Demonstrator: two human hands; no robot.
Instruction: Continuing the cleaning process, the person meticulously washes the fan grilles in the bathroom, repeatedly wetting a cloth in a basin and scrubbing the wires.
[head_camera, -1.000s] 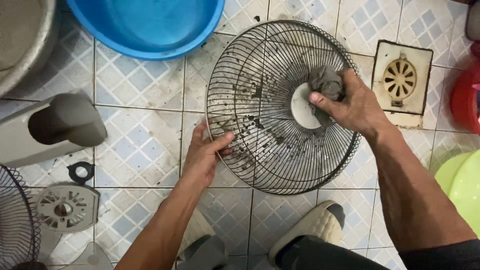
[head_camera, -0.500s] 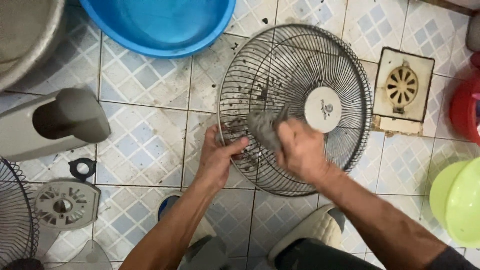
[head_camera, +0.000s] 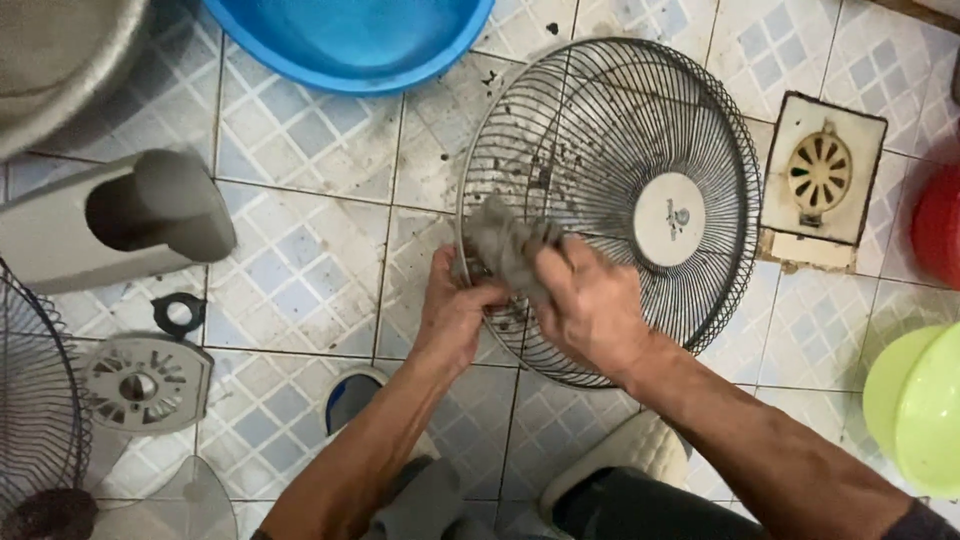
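Head view looks down on a tiled floor (head_camera: 300, 230) where a round wire fan guard (head_camera: 640, 130) lies right of centre. At the guard's lower left rim the left hand (head_camera: 455, 315) is clenched around the wires, while the right hand (head_camera: 590, 305) presses a bunched grey rag (head_camera: 505, 245) against the dirty grille just beside it. A blue basin (head_camera: 350, 45) sits at the top, a floor drain (head_camera: 820, 175) at the right, and a grey fan motor housing (head_camera: 120, 220) at the left.

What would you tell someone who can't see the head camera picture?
Two bare hands clean a dirty round wire fan grille on a tiled floor: the left hand grips its rim and the right hand presses a grey rag on the wires.
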